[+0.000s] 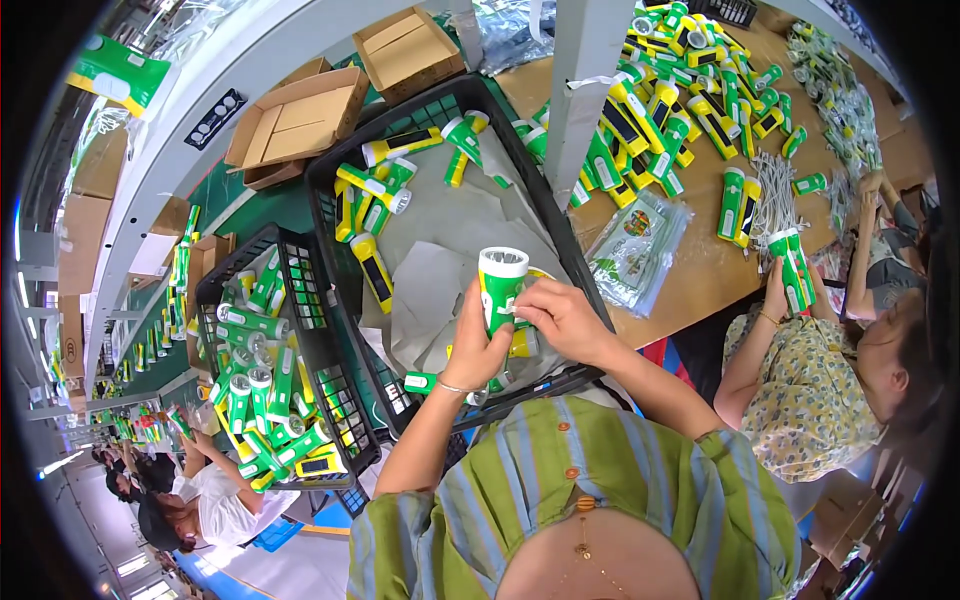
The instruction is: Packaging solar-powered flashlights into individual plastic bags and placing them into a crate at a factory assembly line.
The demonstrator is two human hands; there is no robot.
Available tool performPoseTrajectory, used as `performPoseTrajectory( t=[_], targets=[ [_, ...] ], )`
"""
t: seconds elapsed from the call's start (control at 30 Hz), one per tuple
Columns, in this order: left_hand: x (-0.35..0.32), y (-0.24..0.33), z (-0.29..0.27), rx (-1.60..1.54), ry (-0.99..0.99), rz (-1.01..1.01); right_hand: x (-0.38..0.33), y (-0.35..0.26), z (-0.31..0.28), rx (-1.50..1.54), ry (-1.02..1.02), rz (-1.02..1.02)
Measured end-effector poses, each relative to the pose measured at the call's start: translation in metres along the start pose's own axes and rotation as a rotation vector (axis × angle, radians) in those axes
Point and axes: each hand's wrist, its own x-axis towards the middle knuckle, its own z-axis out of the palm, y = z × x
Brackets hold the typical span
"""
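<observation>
A green flashlight [497, 289] with a white rim stands upright in my left hand [470, 338], its lens end on top. The fingers of that hand wrap round its body. My right hand [566, 316] has thumb and forefinger pinched together against the flashlight's side, at a small whitish bit too small to make out. Below both hands lies a black crate [548, 190] lined with grey paper [440, 220]. Several green and yellow flashlights [372, 272] lie in it, some partly hidden beneath my hands.
At left a second black crate [318, 370] is full of flashlights. Cardboard trays [300, 118] stand behind. A grey post [582, 95] rises at the right, before a flashlight heap [690, 90], plastic bags [640, 250] and white cables [772, 205]. A co-worker [800, 380] sits at right, holding flashlights.
</observation>
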Motion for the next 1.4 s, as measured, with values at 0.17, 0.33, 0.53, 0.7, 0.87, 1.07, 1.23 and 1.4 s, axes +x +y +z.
performPoseTrajectory(
  t=[0.17,0.33,0.53,0.7,0.87,1.07,1.23,1.4],
  targets=[
    [0.003,0.002,-0.002,-0.065,0.072,-0.032,0.008,-0.005,0.001,-0.042,0.040,-0.035],
    [-0.009,-0.014,0.001,0.208,0.292,0.123,0.013,-0.012,0.007,-0.223,-0.035,0.029],
    [-0.003,-0.010,0.015,0.246,0.223,0.300,0.005,-0.010,-0.012,-0.362,-0.037,0.222],
    [-0.002,-0.002,-0.008,0.275,0.083,0.275,0.000,-0.006,0.000,-0.278,-0.031,0.044],
    [0.014,0.015,-0.016,-0.013,-0.056,0.199,0.000,-0.026,-0.028,-0.231,-0.174,0.089],
    [0.027,0.027,0.016,0.045,-0.009,0.152,-0.011,-0.036,-0.058,-0.270,-0.144,0.108],
    [0.084,0.043,0.091,-0.057,-0.042,0.010,-0.032,-0.039,-0.104,-0.476,0.195,0.015],
    [0.185,0.011,0.179,0.083,0.086,-0.225,-0.071,-0.010,-0.141,-0.383,0.278,0.147]
  ],
)
